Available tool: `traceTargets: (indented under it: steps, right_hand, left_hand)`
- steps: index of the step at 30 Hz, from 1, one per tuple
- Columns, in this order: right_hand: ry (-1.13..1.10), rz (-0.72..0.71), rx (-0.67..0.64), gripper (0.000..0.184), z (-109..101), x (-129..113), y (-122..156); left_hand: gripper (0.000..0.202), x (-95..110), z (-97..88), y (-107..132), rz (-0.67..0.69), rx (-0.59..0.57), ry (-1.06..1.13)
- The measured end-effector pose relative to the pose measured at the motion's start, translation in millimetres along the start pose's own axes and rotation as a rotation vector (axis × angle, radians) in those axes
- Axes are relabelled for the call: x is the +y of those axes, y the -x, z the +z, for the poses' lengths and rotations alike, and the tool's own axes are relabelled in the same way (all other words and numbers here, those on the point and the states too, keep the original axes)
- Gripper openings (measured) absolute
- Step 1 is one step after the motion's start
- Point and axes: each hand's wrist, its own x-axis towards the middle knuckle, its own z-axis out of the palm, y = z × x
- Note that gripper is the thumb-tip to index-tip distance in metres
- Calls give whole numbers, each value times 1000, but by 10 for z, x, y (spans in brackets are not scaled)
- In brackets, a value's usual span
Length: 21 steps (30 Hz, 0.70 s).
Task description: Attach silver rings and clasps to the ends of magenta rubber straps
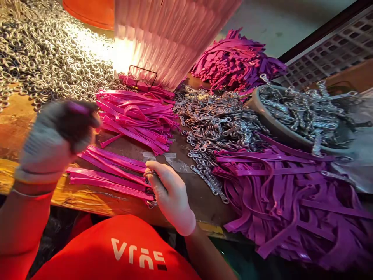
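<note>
My left hand (58, 136), in a grey glove with dark fingers, is raised over the left of the table. Its fingers are curled and blurred by motion; a purple patch shows on them, and what they hold is hidden. My right hand (171, 194), in a white glove, pinches a small metal ring (149, 173) between thumb and fingers. Beside it lie several pink straps (110, 181) in rows, with metal fittings (151, 203) at their right ends. Beyond both hands is a stack of pink straps (134, 116).
Loose metal rings (58, 58) are heaped at the back left. Metal links (218, 120) lie in the middle, and more fill a grey bucket (253, 99). Purple straps (285, 194) hang over the front right edge; another strap pile (233, 58) is behind. A ribbed translucent panel (171, 39) shields a bright light.
</note>
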Motion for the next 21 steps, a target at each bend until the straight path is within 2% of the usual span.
traceTargets:
  steps: [3, 5, 7, 9, 13, 15, 18, 19, 21]
  right_hand:
    - [23, -27, -20, 21, 14, -57, -28]
    - [165, -59, -31, 20, 28, -46, -19]
    - [388, -92, -45, 21, 46, -28, 2]
    - [586, -118, -62, 23, 67, -25, 19]
    - [766, -137, -130, 23, 97, -51, 10]
    - [758, -137, -158, 22, 102, -41, -2]
    - [675, -114, -128, 21, 136, 28, 7]
    - [662, -109, -96, 21, 162, 60, 22]
    - [692, -124, 3, 22, 232, 123, 68]
  left_hand:
    - [5, -399, 208, 210, -152, -403, -209]
    - [20, -640, 280, 303, -172, -569, -377]
    - [34, -789, 305, 366, -181, -596, -478]
    - [39, -858, 301, 408, -234, -595, -515]
    - [43, -928, 265, 467, -352, -652, -455]
    - [38, -991, 245, 486, -239, -667, -516]
    - [19, -1121, 217, 476, 98, -664, -740]
    - [17, -1163, 207, 459, 169, -672, -798]
    - [17, -1231, 184, 414, 197, -715, -879]
